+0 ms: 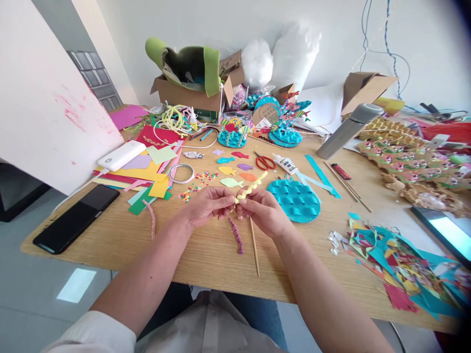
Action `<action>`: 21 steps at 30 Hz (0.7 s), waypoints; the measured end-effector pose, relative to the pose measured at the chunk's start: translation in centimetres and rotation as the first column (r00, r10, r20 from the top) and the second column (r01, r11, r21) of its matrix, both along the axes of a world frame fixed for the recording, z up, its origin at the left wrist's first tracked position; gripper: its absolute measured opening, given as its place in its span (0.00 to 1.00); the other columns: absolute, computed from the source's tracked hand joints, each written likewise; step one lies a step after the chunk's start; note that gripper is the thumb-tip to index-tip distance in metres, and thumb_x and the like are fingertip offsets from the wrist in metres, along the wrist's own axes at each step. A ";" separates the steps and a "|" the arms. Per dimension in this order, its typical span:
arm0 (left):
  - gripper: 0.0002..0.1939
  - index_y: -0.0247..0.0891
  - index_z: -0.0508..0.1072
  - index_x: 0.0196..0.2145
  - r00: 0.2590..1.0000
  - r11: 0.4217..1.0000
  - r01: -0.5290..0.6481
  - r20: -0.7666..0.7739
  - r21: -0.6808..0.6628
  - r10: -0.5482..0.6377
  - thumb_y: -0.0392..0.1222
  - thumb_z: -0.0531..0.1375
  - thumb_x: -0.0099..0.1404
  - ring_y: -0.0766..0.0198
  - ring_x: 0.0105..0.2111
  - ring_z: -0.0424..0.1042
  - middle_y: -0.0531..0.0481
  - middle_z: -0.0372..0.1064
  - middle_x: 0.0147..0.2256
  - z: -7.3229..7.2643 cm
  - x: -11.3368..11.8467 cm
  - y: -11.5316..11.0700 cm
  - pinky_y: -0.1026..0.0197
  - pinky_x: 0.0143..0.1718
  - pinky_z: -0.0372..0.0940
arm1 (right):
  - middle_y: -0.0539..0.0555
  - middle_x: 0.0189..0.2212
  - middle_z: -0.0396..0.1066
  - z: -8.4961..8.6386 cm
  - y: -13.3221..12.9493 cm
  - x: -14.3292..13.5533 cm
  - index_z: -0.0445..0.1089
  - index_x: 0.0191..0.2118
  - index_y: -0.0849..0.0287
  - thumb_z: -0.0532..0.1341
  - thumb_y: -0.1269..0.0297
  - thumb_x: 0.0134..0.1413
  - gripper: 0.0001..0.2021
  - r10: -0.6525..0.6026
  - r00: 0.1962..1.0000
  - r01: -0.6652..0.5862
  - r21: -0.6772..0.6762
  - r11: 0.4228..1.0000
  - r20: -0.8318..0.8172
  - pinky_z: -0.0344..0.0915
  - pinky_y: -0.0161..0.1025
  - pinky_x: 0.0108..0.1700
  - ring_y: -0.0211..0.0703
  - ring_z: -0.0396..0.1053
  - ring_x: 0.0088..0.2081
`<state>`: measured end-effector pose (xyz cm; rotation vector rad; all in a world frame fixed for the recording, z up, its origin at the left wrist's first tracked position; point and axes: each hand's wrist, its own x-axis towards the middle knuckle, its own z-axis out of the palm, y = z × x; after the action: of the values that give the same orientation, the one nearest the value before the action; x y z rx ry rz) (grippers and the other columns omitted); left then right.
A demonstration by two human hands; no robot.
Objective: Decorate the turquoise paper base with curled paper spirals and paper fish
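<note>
Between my two hands is a pale yellow twisted paper strip, its far end pointing up and to the right. My left hand pinches its lower end, and my right hand grips it just beside that. On the table below the hands lie a purple twisted strip and a thin wooden stick. A blue woven paper disc rests right of my right hand. Paper fish, among them a pale green fish and an orange fish, lie just beyond the fingers.
Red-handled scissors and a white glue bottle lie behind the disc. A phone and coloured paper sheets are at left. A grey flask and paper scraps are at right. Cardboard boxes stand at the back.
</note>
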<state>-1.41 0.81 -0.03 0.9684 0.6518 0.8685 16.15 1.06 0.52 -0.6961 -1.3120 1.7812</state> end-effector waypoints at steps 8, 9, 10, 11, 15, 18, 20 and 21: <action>0.20 0.33 0.69 0.21 0.998 0.999 -0.022 0.060 -0.038 0.024 0.52 0.71 0.48 0.75 0.16 0.61 0.50 0.70 0.21 -0.5 0.7 0.0 0.70 0.15 0.51 | 0.48 0.20 0.68 -0.2 -0.3 -0.7 0.71 0.28 0.61 0.70 0.59 0.44 0.11 0.024 0.995 -0.037 -0.125 0.991 -0.101 0.58 0.33 0.26 0.33 0.63 0.22; 0.21 0.32 0.69 0.22 0.998 0.999 -0.031 0.048 -0.032 0.032 0.53 0.70 0.48 0.75 0.16 0.61 0.50 0.71 0.21 -0.5 0.8 0.0 0.70 0.15 0.49 | 0.48 0.20 0.67 -0.2 -0.3 -0.8 0.71 0.28 0.60 0.70 0.60 0.45 0.11 0.024 0.993 -0.039 -0.133 0.990 -0.114 0.59 0.33 0.27 0.33 0.63 0.22; 0.22 0.32 0.70 0.22 0.999 0.999 -0.038 0.037 -0.026 0.038 0.55 0.70 0.48 0.75 0.16 0.61 0.49 0.71 0.21 -0.4 0.9 0.0 0.70 0.15 0.48 | 0.48 0.20 0.67 -0.3 -0.3 -0.8 0.71 0.28 0.60 0.69 0.60 0.45 0.10 0.022 0.992 -0.040 -0.141 0.989 -0.127 0.59 0.33 0.27 0.33 0.63 0.23; 0.23 0.32 0.70 0.22 0.999 0.999 -0.040 0.027 -0.020 0.041 0.56 0.70 0.47 0.75 0.16 0.61 0.49 0.70 0.21 -0.4 1.1 0.0 0.70 0.15 0.48 | 0.48 0.20 0.67 -0.3 -0.3 -0.8 0.71 0.27 0.60 0.69 0.61 0.46 0.10 0.018 0.990 -0.039 -0.147 0.988 -0.138 0.59 0.33 0.27 0.33 0.62 0.23; 0.25 0.32 0.68 0.20 0.999 0.998 -0.053 -0.002 -0.017 0.053 0.59 0.69 0.47 0.75 0.15 0.61 0.50 0.69 0.20 -0.4 1.4 -0.1 0.70 0.15 0.47 | 0.48 0.20 0.67 -0.2 -0.3 -0.7 0.71 0.28 0.60 0.69 0.60 0.46 0.10 -0.023 0.992 0.001 -0.173 0.985 -0.127 0.57 0.33 0.25 0.34 0.61 0.22; 0.26 0.32 0.66 0.18 0.997 0.997 -0.073 -0.011 -0.017 0.073 0.59 0.68 0.48 0.76 0.15 0.59 0.51 0.68 0.20 -0.4 1.7 -0.3 0.70 0.14 0.48 | 0.48 0.20 0.67 -0.2 -0.3 -0.7 0.70 0.28 0.60 0.69 0.58 0.45 0.11 -0.053 0.995 0.039 -0.150 0.988 -0.089 0.56 0.33 0.23 0.34 0.61 0.21; 0.27 0.33 0.65 0.18 0.996 0.995 -0.094 -0.015 -0.016 0.093 0.60 0.67 0.49 0.76 0.15 0.58 0.52 0.67 0.20 -0.5 1.9 -0.4 0.70 0.14 0.49 | 0.49 0.20 0.67 -0.2 -0.2 -0.7 0.70 0.28 0.60 0.68 0.57 0.46 0.12 -0.057 0.995 0.048 -0.122 0.991 -0.077 0.55 0.33 0.22 0.33 0.61 0.21; 0.27 0.33 0.64 0.18 0.994 0.994 -0.104 -0.018 -0.015 0.104 0.60 0.67 0.50 0.76 0.14 0.58 0.52 0.66 0.20 -0.5 2.0 -0.5 0.70 0.14 0.49 | 0.49 0.20 0.67 -0.2 -0.2 -0.7 0.70 0.27 0.60 0.68 0.57 0.47 0.12 -0.058 0.995 0.049 -0.113 0.992 -0.075 0.55 0.32 0.22 0.33 0.61 0.21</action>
<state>0.57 0.34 -0.52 0.9345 0.7277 0.9465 15.41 0.86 0.27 -0.7081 -1.1390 1.8306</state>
